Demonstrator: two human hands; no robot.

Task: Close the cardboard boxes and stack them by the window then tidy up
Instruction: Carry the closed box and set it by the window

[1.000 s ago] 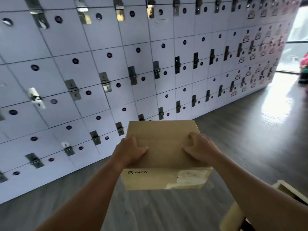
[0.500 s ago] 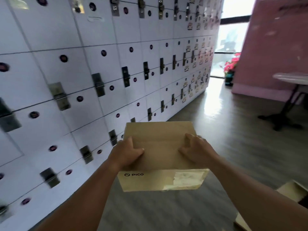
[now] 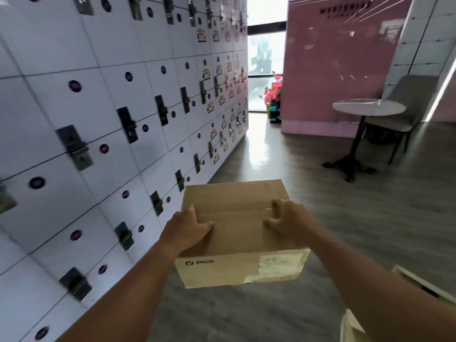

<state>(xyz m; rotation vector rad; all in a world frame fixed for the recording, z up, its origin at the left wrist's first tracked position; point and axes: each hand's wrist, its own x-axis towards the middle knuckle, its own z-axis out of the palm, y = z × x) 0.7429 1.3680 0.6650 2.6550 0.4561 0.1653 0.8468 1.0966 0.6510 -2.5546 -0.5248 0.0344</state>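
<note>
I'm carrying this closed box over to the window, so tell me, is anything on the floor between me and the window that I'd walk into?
Nothing visible blocks the way. The cardboard box, gripped by the left hand and right hand, faces bare floor up to the window. The lockers run along the left; the round table and chair stand off right; flowers sit by the window.

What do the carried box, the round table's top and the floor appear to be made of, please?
Box: plain brown cardboard, matte, with a flap seam and a pale torn label. Table top: pale and glossy, perhaps stone or laminate; it reflects light. Floor: grey wood-look planks, semi-gloss, mirroring the window glare.
</note>
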